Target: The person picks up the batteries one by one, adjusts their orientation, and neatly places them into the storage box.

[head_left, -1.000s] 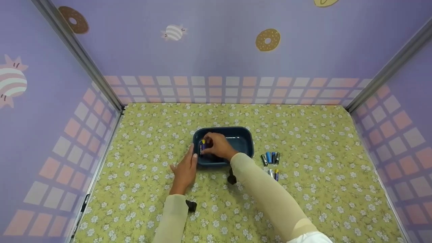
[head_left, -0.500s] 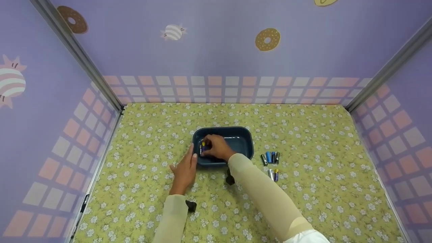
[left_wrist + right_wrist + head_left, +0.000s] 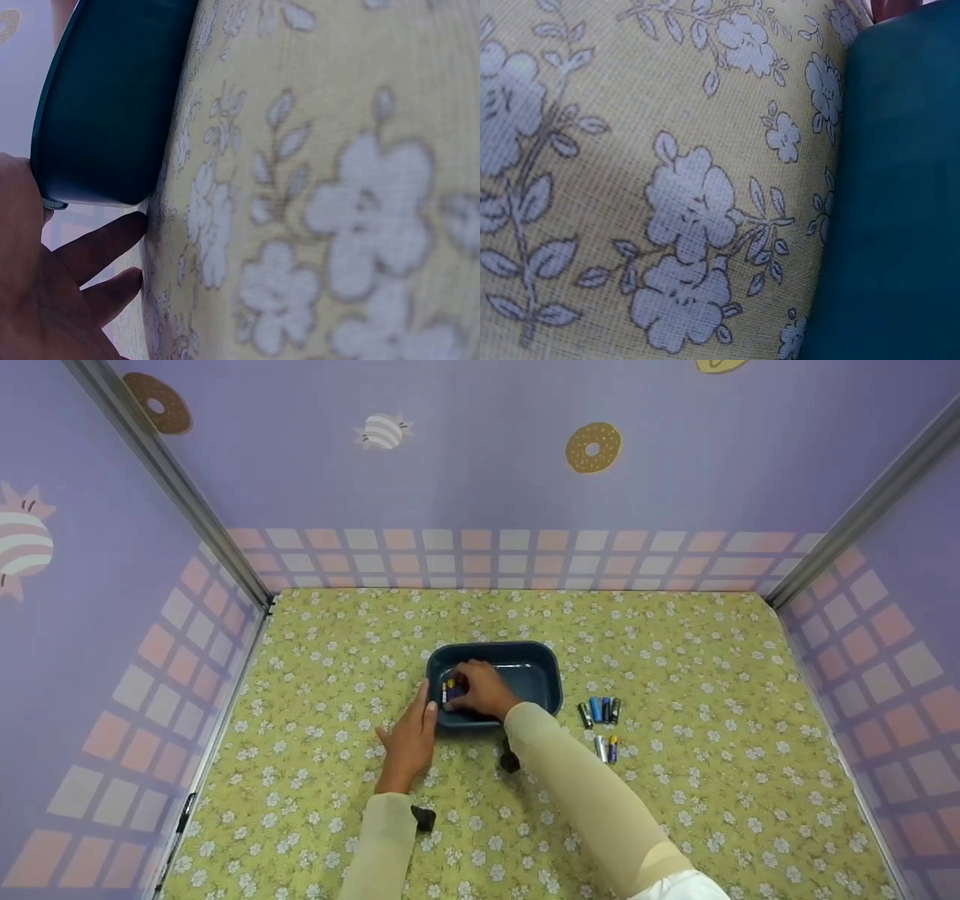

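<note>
Inside a dark blue rectangular basin (image 3: 536,686), my right hand (image 3: 480,690) pinches a purple battery with a yellow end (image 3: 451,684) near the left wall. Another battery (image 3: 444,692) shows just left of it; my fingers partly cover both. My left hand (image 3: 409,739) rests along the basin's left side with its fingers extended. In the left wrist view, the fingers of the left hand (image 3: 45,292) are spread beside the basin's outer wall (image 3: 112,105). The right wrist view shows the basin wall (image 3: 900,202), while the right hand is out of sight there.
Right of the basin, several batteries (image 3: 596,709) lie in a row on the flowered tablecloth (image 3: 712,780). Nearer to me are a silver battery (image 3: 601,748) and a purple and yellow one (image 3: 613,748). Purple patterned walls (image 3: 480,487) enclose the table on three sides.
My right hand has shifted slightly left and lower in the basin with the purple battery. The left hand stays by the basin's left side.
</note>
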A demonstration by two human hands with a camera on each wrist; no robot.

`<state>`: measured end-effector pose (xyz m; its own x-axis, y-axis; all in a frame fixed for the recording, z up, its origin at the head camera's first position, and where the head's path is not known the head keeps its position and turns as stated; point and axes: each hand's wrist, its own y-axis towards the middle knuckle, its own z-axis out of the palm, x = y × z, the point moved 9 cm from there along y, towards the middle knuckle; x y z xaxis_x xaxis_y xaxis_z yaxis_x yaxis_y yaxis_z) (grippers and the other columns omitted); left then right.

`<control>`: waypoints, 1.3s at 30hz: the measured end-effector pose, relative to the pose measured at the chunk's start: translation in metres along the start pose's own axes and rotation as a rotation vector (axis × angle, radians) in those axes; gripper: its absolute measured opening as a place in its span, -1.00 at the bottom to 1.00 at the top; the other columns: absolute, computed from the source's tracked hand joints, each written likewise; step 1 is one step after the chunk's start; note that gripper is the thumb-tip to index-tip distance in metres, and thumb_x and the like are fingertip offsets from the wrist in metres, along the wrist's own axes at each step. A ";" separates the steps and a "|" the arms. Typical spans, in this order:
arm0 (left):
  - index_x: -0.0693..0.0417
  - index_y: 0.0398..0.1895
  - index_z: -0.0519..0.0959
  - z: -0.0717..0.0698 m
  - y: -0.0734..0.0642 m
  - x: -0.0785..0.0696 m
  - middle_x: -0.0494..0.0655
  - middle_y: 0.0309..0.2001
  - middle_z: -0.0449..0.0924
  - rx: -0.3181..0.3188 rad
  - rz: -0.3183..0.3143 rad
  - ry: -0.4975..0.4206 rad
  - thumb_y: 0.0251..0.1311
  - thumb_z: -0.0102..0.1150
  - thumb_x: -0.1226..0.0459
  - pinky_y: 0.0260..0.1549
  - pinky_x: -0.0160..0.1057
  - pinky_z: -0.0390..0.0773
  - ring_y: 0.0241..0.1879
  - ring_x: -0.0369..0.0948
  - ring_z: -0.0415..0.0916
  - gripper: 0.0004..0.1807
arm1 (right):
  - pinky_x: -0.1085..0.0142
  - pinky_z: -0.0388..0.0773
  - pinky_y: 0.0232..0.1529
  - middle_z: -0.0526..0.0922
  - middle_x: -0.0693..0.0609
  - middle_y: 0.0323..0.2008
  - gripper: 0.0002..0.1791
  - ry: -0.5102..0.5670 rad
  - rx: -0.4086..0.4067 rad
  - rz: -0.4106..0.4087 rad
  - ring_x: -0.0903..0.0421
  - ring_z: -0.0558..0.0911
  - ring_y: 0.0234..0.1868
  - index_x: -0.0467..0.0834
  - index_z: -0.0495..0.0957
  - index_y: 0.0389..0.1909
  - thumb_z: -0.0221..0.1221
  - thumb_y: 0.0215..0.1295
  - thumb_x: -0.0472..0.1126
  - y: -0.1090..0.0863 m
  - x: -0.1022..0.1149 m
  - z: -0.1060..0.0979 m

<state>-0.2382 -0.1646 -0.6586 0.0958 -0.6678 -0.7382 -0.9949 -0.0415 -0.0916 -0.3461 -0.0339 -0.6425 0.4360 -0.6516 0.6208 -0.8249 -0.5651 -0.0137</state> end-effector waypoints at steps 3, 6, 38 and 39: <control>-0.51 0.66 -0.15 -0.001 0.000 0.000 -0.11 0.59 0.16 -0.005 0.000 0.004 0.57 -0.47 -0.27 0.31 0.60 -0.56 0.53 0.15 0.21 -0.34 | 0.10 0.55 -0.03 0.63 -0.05 -0.14 -0.41 -0.020 0.002 0.001 0.04 0.56 -0.14 -0.13 0.64 0.01 0.54 0.07 0.13 0.000 0.001 0.001; -0.55 0.65 -0.15 -0.001 -0.001 0.000 -0.12 0.59 0.17 -0.008 -0.005 0.005 0.56 -0.48 -0.29 0.33 0.59 -0.55 0.53 0.13 0.20 -0.34 | 0.09 0.55 -0.03 0.62 -0.04 -0.12 -0.40 -0.041 0.004 0.008 0.03 0.55 -0.13 -0.12 0.64 0.03 0.54 0.07 0.15 0.000 0.001 0.002; -0.57 0.65 -0.16 -0.002 0.000 0.000 -0.12 0.59 0.17 -0.004 0.002 -0.001 0.56 -0.48 -0.29 0.33 0.58 -0.57 0.53 0.13 0.21 -0.34 | 0.13 0.56 -0.05 0.58 -0.01 -0.11 -0.36 -0.006 0.037 0.015 0.07 0.54 -0.14 -0.12 0.61 0.03 0.56 0.02 0.14 -0.002 -0.001 0.000; -0.58 0.65 -0.17 -0.001 0.000 0.000 -0.12 0.59 0.17 -0.002 0.001 0.000 0.56 -0.49 -0.29 0.33 0.58 -0.57 0.53 0.13 0.21 -0.34 | 0.13 0.56 -0.04 0.59 -0.02 -0.10 -0.36 0.004 0.038 0.011 0.07 0.54 -0.13 -0.12 0.61 0.05 0.56 0.03 0.13 -0.002 -0.001 -0.001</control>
<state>-0.2383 -0.1658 -0.6578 0.0946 -0.6682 -0.7380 -0.9951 -0.0422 -0.0893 -0.3454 -0.0317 -0.6424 0.4256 -0.6559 0.6234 -0.8154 -0.5767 -0.0502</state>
